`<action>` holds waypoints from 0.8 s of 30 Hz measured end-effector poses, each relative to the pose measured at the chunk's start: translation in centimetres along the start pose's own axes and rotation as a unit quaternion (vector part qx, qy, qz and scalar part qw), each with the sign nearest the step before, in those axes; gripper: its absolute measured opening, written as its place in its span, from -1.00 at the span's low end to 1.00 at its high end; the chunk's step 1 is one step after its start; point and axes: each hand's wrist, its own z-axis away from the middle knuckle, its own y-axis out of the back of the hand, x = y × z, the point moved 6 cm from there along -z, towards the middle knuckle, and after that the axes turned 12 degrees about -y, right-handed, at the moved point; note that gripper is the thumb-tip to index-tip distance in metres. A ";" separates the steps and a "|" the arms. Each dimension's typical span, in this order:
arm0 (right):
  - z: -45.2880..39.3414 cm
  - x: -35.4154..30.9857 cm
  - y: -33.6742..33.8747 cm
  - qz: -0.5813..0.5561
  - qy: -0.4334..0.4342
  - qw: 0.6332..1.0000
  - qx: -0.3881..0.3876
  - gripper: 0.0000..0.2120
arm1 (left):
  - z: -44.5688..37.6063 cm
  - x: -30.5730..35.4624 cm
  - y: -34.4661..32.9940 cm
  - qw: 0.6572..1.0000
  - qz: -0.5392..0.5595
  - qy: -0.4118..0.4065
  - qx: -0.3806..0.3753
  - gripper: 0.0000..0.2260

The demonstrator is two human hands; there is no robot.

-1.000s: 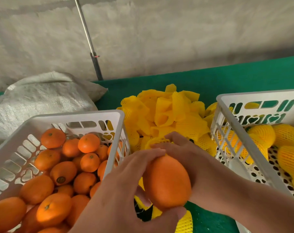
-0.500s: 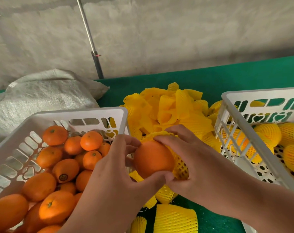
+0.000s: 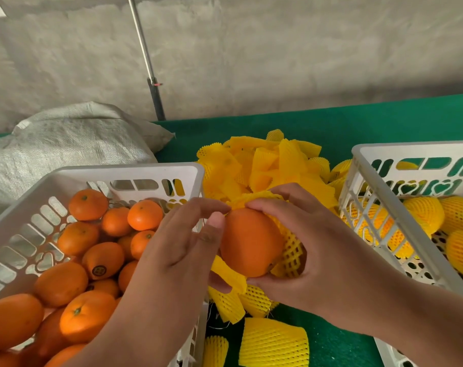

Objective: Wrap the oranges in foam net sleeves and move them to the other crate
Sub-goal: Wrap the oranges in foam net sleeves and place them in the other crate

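Between the two crates I hold one bare orange (image 3: 250, 242), its right side inside a yellow foam net sleeve (image 3: 291, 256). My right hand (image 3: 320, 250) grips the sleeve and the orange from the right, fingers curled over the top and thumb below. My left hand (image 3: 182, 242) touches the orange's left side with thumb and fingertips at the sleeve's edge. The left white crate (image 3: 135, 170) holds several bare oranges (image 3: 103, 258). The right white crate (image 3: 378, 192) holds several sleeved oranges (image 3: 423, 215).
A heap of loose yellow sleeves (image 3: 264, 165) lies on the green table (image 3: 357, 123) behind my hands, and more sleeves (image 3: 274, 343) lie below them. A grey woven sack (image 3: 71, 139) sits behind the left crate. A metal pole (image 3: 148, 64) leans on the wall.
The orange moved up and away from me towards the sleeve heap. The net sleeve has come further over its right side, and my left hand shifted from cupping the fruit to touching its left edge.
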 end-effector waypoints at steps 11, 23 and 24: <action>0.4 -0.9 0.5 -0.073 0.047 0.996 0.002 -0.18 | -0.7 -1.5 0.5 0.998 -0.060 0.023 -0.023 -0.76; -0.3 0.8 -0.3 0.023 -0.011 0.999 0.019 -0.31 | 0.5 1.7 0.4 0.962 -0.233 -0.140 0.035 -0.81; -0.3 0.9 -0.2 0.026 -0.015 0.999 0.024 -0.32 | 0.6 1.8 0.2 0.957 -0.247 -0.147 0.029 -0.83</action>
